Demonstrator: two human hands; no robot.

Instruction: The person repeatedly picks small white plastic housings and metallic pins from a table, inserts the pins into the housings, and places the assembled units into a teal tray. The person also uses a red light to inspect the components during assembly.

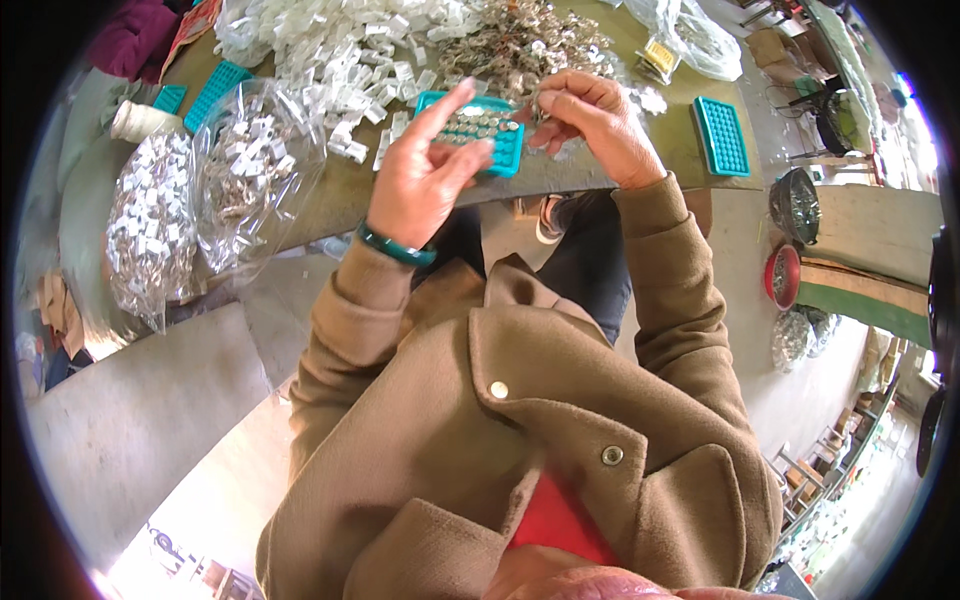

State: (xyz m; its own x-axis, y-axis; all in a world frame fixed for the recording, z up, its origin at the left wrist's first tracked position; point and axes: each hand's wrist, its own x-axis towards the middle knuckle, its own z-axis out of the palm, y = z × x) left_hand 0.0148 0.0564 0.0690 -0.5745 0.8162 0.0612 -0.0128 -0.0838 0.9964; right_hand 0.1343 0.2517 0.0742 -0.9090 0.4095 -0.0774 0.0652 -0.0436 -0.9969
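A teal tray (507,158) with rows of small compartments lies near the table's front edge. Small silvery pieces (475,122) fill part of its rows. My left hand (412,178) is at the tray's left side, index finger and thumb spread apart over it, with a green bangle (395,247) on the wrist. To the right of the tray, my right hand (602,122) is closed in a pinch; what sits between the fingertips is too small to make out. Beyond the tray spreads a heap of small metal parts (525,40), beside a large pile of white plastic pieces (335,50).
Another teal tray (720,135) lies at the table's right end. On the left are clear bags of white pieces (150,205), a cream-coloured roll (138,122) and a teal tray (214,95). A red basin (782,276) and a dark basket (795,205) stand at the right.
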